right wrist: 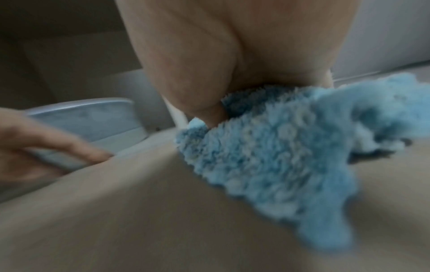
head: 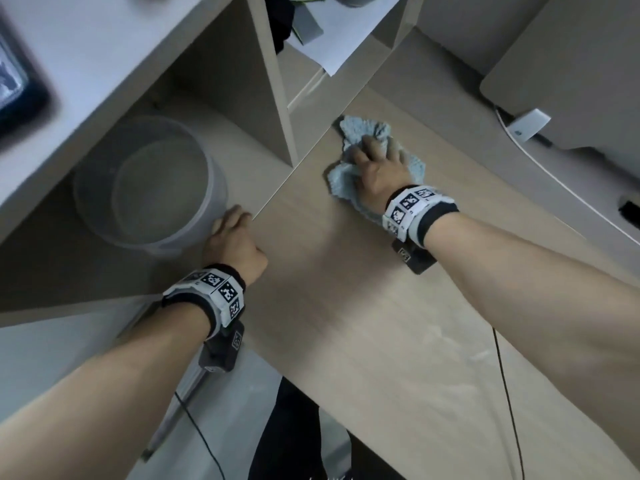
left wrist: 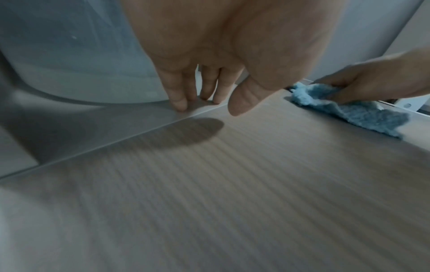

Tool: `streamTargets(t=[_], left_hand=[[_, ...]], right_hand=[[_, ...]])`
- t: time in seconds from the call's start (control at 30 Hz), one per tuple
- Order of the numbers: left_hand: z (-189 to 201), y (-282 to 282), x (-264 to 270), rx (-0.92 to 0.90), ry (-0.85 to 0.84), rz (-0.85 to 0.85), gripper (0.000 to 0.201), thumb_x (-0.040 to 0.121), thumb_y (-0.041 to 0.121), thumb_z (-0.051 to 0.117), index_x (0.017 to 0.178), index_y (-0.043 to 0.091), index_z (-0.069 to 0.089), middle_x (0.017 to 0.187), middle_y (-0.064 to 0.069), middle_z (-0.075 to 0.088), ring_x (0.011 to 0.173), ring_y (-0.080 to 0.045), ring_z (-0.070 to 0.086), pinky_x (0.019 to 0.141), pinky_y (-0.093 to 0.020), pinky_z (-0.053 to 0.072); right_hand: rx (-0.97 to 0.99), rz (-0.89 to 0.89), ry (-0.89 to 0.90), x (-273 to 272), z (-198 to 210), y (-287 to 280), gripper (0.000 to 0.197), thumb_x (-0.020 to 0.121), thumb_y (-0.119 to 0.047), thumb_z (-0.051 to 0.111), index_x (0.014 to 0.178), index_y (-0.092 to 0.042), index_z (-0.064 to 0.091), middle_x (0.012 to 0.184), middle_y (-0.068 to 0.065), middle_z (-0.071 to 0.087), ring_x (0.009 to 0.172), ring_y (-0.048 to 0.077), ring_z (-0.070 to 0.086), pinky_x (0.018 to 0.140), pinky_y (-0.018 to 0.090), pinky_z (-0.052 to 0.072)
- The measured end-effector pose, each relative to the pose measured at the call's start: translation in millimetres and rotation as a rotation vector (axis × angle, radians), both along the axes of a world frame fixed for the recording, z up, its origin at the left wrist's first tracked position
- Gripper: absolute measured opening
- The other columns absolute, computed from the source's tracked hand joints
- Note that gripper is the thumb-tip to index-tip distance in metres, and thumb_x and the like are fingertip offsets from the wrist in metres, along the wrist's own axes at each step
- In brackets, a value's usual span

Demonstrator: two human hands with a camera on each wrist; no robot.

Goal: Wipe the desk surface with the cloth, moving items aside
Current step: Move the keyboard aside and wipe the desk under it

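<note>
A fluffy light-blue cloth (head: 348, 133) (left wrist: 349, 114) (right wrist: 267, 156) lies bunched on the wood-grain desk (head: 363, 323) (left wrist: 232, 184), close to the shelf unit's corner. My right hand (head: 375, 157) (left wrist: 372, 82) (right wrist: 209, 114) presses down on it, fingers curled into the fabric. Further left, my left hand (head: 232, 230) (left wrist: 202, 99) (right wrist: 69, 149) is relaxed and holds nothing. Its straight fingertips rest on the shelf floor beside a round translucent container (head: 149, 181) (left wrist: 69, 55) (right wrist: 93, 117), at its base. The right wrist view is blurred.
A shelf divider (head: 273, 81) rises behind the cloth, with loose papers (head: 332, 32) in the cubby behind it. At the right stand a monitor base (head: 571, 81), a white adapter (head: 530, 124) and a white cable (head: 554, 174). A small black object (head: 630, 209) sits at the right edge.
</note>
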State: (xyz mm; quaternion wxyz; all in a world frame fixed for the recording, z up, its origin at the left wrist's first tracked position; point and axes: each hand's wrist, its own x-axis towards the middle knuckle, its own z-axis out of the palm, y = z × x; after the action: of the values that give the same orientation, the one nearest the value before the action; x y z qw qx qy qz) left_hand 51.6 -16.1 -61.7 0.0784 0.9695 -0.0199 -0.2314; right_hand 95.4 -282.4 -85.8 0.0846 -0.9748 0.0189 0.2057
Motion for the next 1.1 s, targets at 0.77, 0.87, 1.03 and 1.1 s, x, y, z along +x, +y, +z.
streamTargets(t=[0.77, 0.87, 1.03, 1.1], left_hand=[[22.0, 72.5, -98.1, -0.134, 0.052, 0.051, 0.04, 0.084, -0.001, 0.046, 0.123, -0.002, 0.055, 0.129, -0.019, 0.056, 0.118, -0.036, 0.053, 0.099, -0.037, 0.043], [12.0, 90.7, -116.1, -0.121, 0.034, 0.063, 0.052, 0.082, 0.003, 0.045, 0.134, 0.003, 0.049, 0.143, -0.012, 0.047, 0.133, -0.03, 0.041, 0.108, -0.037, 0.039], [-0.9, 112.1, -122.2, -0.136, 0.02, 0.132, 0.057, 0.081, 0.008, 0.046, 0.138, 0.012, 0.048, 0.148, -0.001, 0.044, 0.136, -0.024, 0.039, 0.109, -0.038, 0.039], [-2.5, 113.5, -123.5, -0.156, -0.002, 0.119, 0.058, 0.08, 0.007, 0.046, 0.137, 0.014, 0.049, 0.147, 0.001, 0.045, 0.135, -0.025, 0.041, 0.108, -0.036, 0.04]], right_hand=[[0.059, 0.623, 0.071, -144.3, -12.7, 154.5, 0.066, 0.101, -0.03, 0.045, 0.158, -0.029, 0.011, 0.166, -0.004, -0.004, 0.15, 0.039, -0.01, 0.12, 0.057, -0.002], [0.073, 0.553, 0.037, -124.1, -11.7, 121.7, 0.059, 0.104, -0.034, 0.04, 0.157, -0.031, 0.014, 0.167, -0.005, 0.002, 0.152, 0.036, -0.003, 0.12, 0.05, -0.001], [0.043, 0.289, 0.062, -96.6, -4.3, 144.5, 0.062, 0.102, -0.032, 0.04, 0.158, -0.025, 0.013, 0.167, -0.001, 0.0, 0.15, 0.044, -0.004, 0.119, 0.062, 0.004], [0.038, 0.42, 0.076, -113.1, -0.8, 176.3, 0.063, 0.102, -0.029, 0.039, 0.158, -0.024, 0.01, 0.167, -0.001, -0.005, 0.149, 0.044, -0.009, 0.118, 0.063, 0.001]])
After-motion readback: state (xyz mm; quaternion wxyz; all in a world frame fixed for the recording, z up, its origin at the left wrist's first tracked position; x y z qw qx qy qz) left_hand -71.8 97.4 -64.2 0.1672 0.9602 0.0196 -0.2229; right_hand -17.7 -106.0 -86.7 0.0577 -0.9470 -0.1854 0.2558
